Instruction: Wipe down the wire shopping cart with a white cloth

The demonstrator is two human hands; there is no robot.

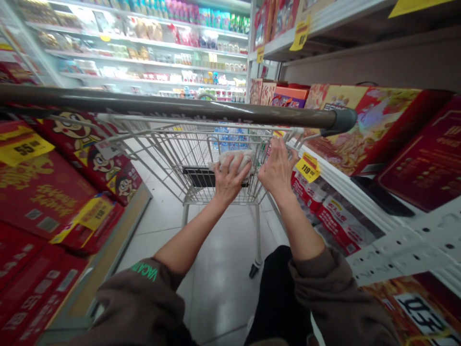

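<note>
- The cloth (236, 156) lay beneath your left hand's (232, 177) fingers, against the cart's (201, 194) wire panel, its edges showing past them.
- Your left fingers were spread wide over it.
- Your right hand (278, 166) touched the wires just beside, fingers bent; whether they gripped could not be told.

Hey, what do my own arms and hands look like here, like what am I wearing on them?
Both arms wear dark brown fabric sleeves, bunched up around the elbows, so the forearms are bare. One sleeve has bright green capital lettering near its cuff. The left hand and the right hand are bare, with no gloves, and no watch or bracelet shows.
</note>
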